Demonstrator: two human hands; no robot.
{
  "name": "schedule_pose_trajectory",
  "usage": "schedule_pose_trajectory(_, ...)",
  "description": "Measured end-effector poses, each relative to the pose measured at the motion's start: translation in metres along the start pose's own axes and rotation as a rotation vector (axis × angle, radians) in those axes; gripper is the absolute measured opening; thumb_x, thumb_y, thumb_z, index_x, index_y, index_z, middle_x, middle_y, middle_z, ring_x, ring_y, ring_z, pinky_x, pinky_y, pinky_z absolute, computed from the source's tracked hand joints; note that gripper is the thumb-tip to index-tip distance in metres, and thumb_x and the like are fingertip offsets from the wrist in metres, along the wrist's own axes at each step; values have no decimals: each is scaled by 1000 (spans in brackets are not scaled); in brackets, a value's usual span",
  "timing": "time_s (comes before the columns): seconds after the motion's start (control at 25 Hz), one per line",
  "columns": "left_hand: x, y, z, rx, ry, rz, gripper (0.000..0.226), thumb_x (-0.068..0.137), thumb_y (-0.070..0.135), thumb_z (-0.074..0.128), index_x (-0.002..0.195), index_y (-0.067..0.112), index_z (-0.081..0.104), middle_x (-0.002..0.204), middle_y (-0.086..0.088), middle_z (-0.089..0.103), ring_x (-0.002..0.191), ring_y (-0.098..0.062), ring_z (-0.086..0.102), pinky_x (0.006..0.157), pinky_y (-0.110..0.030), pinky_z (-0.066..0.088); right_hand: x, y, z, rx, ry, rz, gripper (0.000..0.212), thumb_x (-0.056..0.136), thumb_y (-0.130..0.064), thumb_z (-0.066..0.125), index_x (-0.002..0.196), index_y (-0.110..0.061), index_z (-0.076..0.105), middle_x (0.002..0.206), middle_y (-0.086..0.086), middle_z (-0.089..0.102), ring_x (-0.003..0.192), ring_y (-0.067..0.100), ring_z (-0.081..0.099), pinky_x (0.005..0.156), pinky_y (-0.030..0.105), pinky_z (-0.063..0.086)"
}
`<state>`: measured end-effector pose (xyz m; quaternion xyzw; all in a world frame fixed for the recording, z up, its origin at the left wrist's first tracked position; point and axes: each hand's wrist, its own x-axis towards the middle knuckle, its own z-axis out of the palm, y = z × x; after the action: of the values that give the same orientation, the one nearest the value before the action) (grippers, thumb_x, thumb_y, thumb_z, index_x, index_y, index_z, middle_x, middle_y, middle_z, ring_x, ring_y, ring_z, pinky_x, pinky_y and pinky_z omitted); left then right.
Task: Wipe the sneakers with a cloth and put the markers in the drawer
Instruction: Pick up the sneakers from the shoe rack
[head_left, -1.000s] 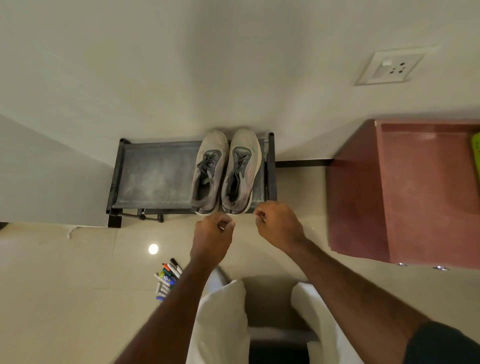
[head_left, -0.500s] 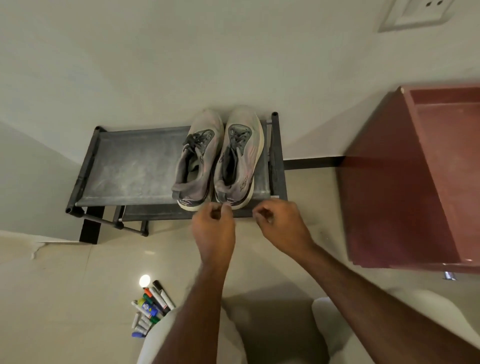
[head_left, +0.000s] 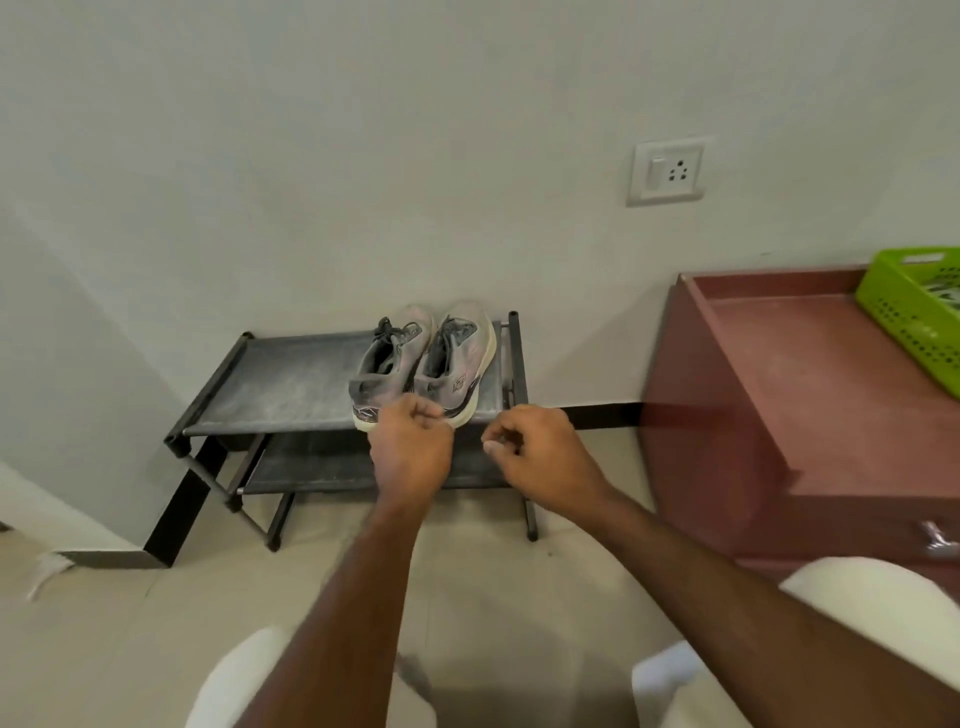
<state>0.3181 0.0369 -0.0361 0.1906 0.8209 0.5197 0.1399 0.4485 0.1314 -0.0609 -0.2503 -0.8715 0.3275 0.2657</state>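
Two grey sneakers (head_left: 421, 364) stand side by side, heels toward me, at the right end of the top shelf of a black shoe rack (head_left: 280, 384). My left hand (head_left: 410, 449) hovers right in front of their heels with its fingers curled and nothing in them. My right hand (head_left: 537, 457) is a little to the right, before the rack's right post, also curled and holding nothing. No cloth and no markers are in view. A metal drawer handle (head_left: 935, 538) shows on the front of the maroon cabinet (head_left: 789, 395) at the right.
A green plastic basket (head_left: 914, 317) sits on the cabinet's top at the far right. A wall socket (head_left: 670, 171) is above the rack. The rack's lower shelf (head_left: 311, 467) holds nothing. My white-clad knees fill the bottom of the view over a tiled floor.
The view has tilted upward, so the markers on the floor have dropped out of sight and the green basket has appeared. Both hands stay curled in front of the sneakers' heels.
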Motion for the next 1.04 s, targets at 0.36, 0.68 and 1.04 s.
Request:
schedule_pose_trajectory(0.36, 29, -4, -21, 115, -41, -111, 18, 86, 6, 73, 91, 21, 63, 93, -6, 72, 85, -22, 71, 64, -34, 58, 27, 15, -8, -36, -114, 31, 27, 91, -30, 69, 117, -32, 63, 113, -11, 59, 96, 4, 57, 86, 29, 53)
schedule_pose_trajectory(0.68, 68, -18, -5, 47, -50, -233, 30, 86, 6, 76, 104, 21, 58, 105, -8, 66, 93, -20, 66, 65, -29, 52, 102, 12, 48, -209, -215, 105, 59, 86, -43, 68, 138, -42, 42, 153, 10, 30, 128, 37, 49, 98, 50, 48)
schedule_pose_trajectory(1.04, 47, 25, 32, -83, -307, -286, 74, 80, 62, 74, 136, 25, 42, 127, -5, 58, 109, -22, 59, 74, -39, 54, 97, 32, -21, 52, -35, 136, 23, 80, -14, 77, 74, -26, 58, 73, -6, 61, 67, 12, 61, 53, 18, 48)
